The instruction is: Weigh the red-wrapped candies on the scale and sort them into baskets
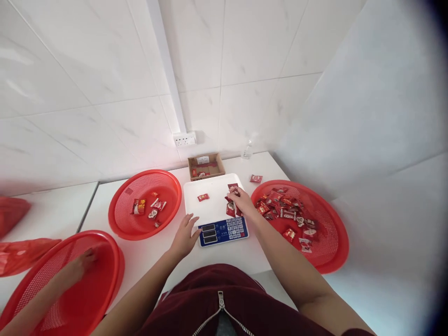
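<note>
A white electronic scale (214,199) with a blue keypad (224,231) stands on the white table in front of me. One red wrapped candy (203,197) lies alone on its pan. My right hand (240,199) rests on the pan's right side, fingers closed on a small bunch of red candies (231,208). My left hand (184,236) lies on the table at the scale's front left corner, fingers stretched out and holding nothing.
A red basket (332,242) with several candies sits to the right, another red basket (145,229) with a few candies to the left. A cardboard box (206,166), a plastic bottle (247,150) and a loose candy (255,178) lie behind. Another person's hand (81,264) reaches into a third red basket (117,266).
</note>
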